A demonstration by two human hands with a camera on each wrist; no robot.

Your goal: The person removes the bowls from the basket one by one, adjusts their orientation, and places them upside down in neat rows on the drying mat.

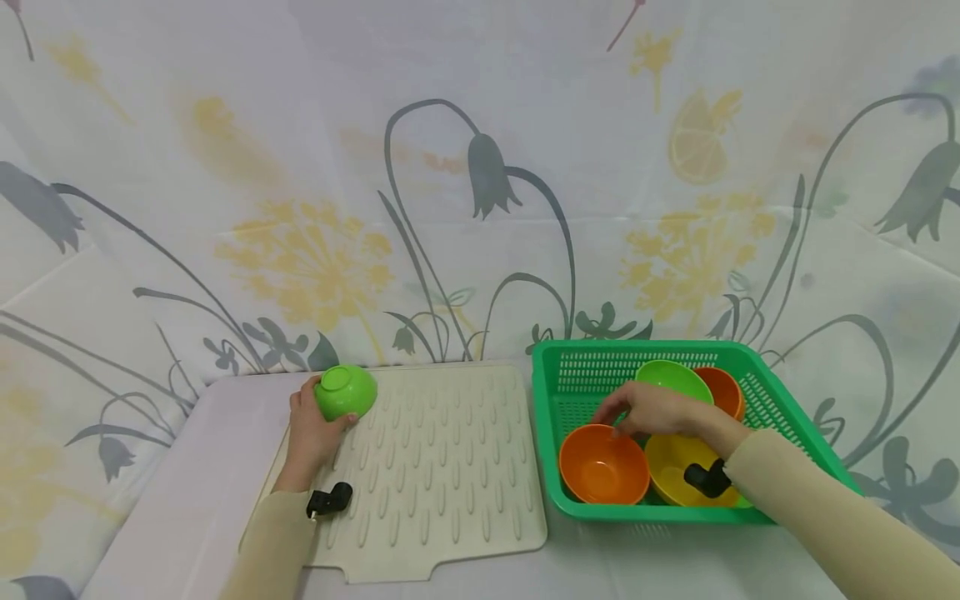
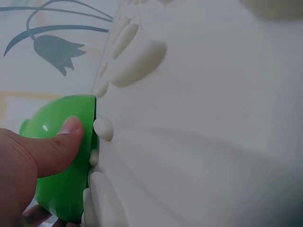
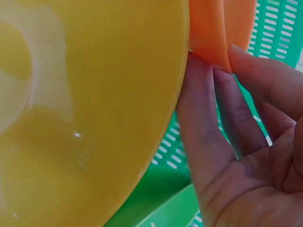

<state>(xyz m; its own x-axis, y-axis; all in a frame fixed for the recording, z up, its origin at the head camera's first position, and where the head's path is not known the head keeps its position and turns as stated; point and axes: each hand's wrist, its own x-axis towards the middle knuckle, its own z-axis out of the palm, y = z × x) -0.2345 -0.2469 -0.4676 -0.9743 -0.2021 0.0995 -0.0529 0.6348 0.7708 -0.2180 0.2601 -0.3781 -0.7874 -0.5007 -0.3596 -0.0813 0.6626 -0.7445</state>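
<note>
Upside down at the far left corner of a cream ridged drying mat [image 1: 442, 467] sits a green bowl [image 1: 347, 393]. My left hand [image 1: 313, 433] grips it, thumb on the near side and fingers round the far side; its rim meets the ridges in the left wrist view. My right hand [image 1: 652, 410] reaches into a green basket [image 1: 551, 417] and pinches the rim of an orange bowl [image 1: 603, 467]. In the right wrist view the thumb lies inside that rim and the fingers are outside, close beside a yellow bowl [image 3: 109, 94].
Behind the right hand, the basket also holds a light green bowl [image 1: 675, 377] and a second orange bowl [image 1: 723, 392]. The basket's wall stands right beside the mat's right edge. A flower-printed cloth [image 1: 480, 250] rises behind both.
</note>
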